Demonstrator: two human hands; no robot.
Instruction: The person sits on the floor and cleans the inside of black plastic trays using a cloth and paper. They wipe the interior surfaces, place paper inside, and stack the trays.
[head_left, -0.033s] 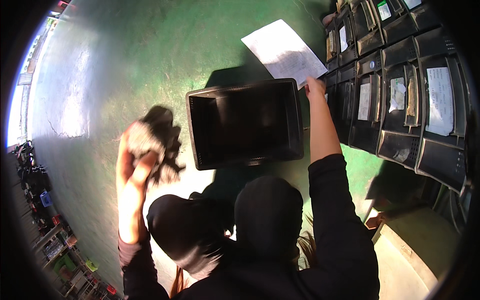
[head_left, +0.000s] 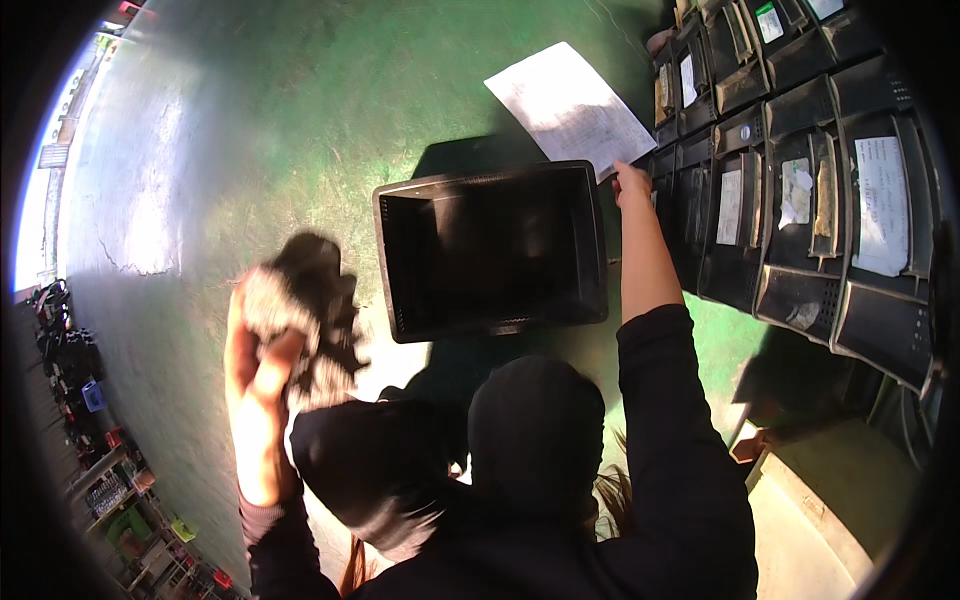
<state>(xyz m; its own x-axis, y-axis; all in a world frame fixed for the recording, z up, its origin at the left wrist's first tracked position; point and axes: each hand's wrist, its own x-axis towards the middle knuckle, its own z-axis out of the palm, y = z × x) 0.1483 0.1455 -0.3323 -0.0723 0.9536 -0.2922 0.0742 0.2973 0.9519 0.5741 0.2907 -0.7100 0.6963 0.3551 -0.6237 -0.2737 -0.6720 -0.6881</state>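
Observation:
In my left hand [head_left: 258,385] is a crumpled grey bundle [head_left: 290,305], blurred, with my thumb pressed against its near side; I cannot tell what it is made of. It is lifted to the left of a black plastic crate [head_left: 392,325] on the floor. No contents can be made out in the crate's dark inside. Beyond the crate's far right corner, my right hand [head_left: 632,186] pinches the near corner of a white printed sheet of paper [head_left: 570,100].
Stacked black bins [head_left: 800,225] with paper labels line the right side. My dark-clothed knees [head_left: 537,425] are close in front of the crate. A pale panel [head_left: 805,515] stands at the lower right. Racks with assorted goods [head_left: 110,490] run along the far left of the green floor [head_left: 290,110].
My left hand and the grey bundle have come slightly lower and nearer to me. My right hand keeps its hold on the paper, almost unmoved.

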